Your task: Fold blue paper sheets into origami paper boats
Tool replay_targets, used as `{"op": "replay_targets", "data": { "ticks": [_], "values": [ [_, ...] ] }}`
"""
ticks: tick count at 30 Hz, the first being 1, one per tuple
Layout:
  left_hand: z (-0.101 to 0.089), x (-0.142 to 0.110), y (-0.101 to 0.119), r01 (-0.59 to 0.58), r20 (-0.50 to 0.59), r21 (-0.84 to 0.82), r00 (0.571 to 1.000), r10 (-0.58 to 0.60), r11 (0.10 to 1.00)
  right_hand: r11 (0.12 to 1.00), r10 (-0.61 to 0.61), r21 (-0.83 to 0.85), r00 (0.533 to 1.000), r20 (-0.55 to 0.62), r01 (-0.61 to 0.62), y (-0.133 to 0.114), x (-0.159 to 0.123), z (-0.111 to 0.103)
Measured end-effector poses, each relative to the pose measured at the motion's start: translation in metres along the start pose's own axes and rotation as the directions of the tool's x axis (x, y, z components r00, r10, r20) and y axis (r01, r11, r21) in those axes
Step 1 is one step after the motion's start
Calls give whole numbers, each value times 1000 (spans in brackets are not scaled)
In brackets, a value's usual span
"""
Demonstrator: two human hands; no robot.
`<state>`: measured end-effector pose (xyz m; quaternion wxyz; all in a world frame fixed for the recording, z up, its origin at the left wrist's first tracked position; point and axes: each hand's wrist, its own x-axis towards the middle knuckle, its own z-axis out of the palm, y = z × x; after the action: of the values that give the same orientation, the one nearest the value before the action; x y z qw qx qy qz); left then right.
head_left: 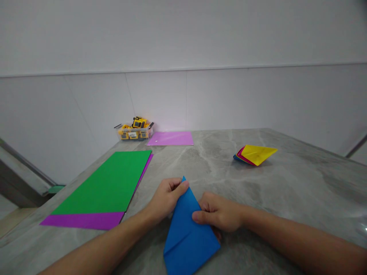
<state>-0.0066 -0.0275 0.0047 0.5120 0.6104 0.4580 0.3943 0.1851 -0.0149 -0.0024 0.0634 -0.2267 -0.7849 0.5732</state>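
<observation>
A folded sheet of blue paper point(187, 240) is held up near the front of the table, its narrow point upward and a crease across its lower part. My left hand point(169, 196) pinches it close to the tip, thumb on the front face. On the right edge, about midway down, my right hand point(219, 214) grips the same paper with its thumb in front; the other fingers go behind the sheet and are partly hidden. The paper's bottom end runs out of view.
Green sheets point(106, 181) lie over purple sheets point(83, 220) at left. A stack of folded paper shapes, yellow point(258, 154) on top, rests at right. Farther back are a clear bin point(134, 133) of yellow toy vehicles and a pink-purple sheet point(172, 138), near the wall.
</observation>
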Motion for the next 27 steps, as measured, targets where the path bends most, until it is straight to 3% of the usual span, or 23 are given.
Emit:
{"op": "replay_targets", "data": {
  "ticks": [11,13,15,17,18,20,23,27],
  "values": [
    [7,-3,-1,-139,-227,87,961,155,986,997,-73,-20,993,-94,71,-4,6,8],
    [5,-2,-1,-87,-148,47,985,93,995,998,-58,18,986,-154,62,2,8,9],
    [1,-1,-2,-15,23,-47,1000,17,999,996,-42,61,971,-237,58,8,9,7],
    [-3,1,-5,45,161,-115,987,-26,992,996,-51,57,942,-331,74,12,10,3],
    [-6,3,-6,59,178,-116,983,-38,991,996,-64,35,923,-379,84,14,10,0],
    [-9,6,-9,55,98,-65,994,-48,996,995,-97,-17,875,-475,101,16,10,-7],
    [-12,9,-10,13,-105,-42,994,-18,999,991,-132,-67,798,-588,114,20,10,-16],
    [-12,6,-6,-46,-199,-44,979,37,998,987,-159,-101,751,-640,123,20,12,-21]
  ]
}}
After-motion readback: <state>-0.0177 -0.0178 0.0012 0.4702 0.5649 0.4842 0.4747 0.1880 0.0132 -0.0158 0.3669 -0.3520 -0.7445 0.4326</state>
